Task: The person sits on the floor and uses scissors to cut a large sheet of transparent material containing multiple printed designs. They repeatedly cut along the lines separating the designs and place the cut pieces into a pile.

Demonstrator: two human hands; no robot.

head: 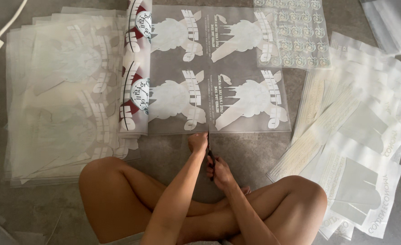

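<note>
Printed transfer film sheet point(218, 68) flat on floor, thin, floppy, slippery. Left hand point(197, 141) pinching its near edge; right hand point(219, 172) clenched on scissors point(209, 147) at that edge. Best held taut beside cut.

grey floor point(168, 154) bears printed film sheet point(218, 68); film stacks point(55, 104)

The head camera looks steeply down, close over the floor point(173, 154).
</note>
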